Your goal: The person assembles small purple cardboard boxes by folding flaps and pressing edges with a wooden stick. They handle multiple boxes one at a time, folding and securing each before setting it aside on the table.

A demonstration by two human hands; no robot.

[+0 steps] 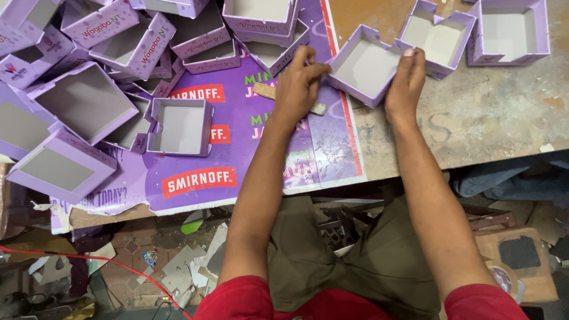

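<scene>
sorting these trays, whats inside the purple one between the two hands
The purple tray between the left hand and right hand shows only a bare grey floor, nothing inside. What lies beneath it on the worktable is covered.

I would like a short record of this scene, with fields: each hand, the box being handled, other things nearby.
left hand: fingers on the left corner of the open box, over a small tan block
right hand: fingers pressed on the box's right wall
open box: lilac, shallow, grey inside, empty
surface: worn table, partly covered by a purple printed sheet
left side: pile of lilac boxes
behind: two more open boxes
</scene>
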